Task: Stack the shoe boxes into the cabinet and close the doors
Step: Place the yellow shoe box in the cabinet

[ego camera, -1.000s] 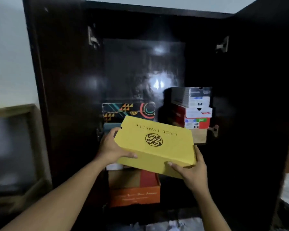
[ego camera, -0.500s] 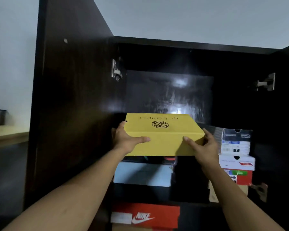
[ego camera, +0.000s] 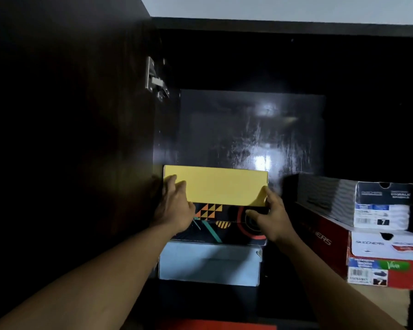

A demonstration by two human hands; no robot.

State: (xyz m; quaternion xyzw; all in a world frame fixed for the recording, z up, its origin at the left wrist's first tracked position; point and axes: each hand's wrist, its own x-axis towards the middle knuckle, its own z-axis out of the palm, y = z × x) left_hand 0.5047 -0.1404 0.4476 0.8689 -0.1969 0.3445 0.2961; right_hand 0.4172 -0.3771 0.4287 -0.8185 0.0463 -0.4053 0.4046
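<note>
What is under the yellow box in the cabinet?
The yellow box rests on a black patterned box, itself on a pale blue box. Below that only a red edge shows; the rest is dark.

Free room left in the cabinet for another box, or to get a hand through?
Free: above the yellow box, up to the cabinet top; above the grey box topping the right stack. A narrow dark gap separates the stacks, likely hand-only. Crowded: left hand is squeezed between yellow box and left wall.
</note>
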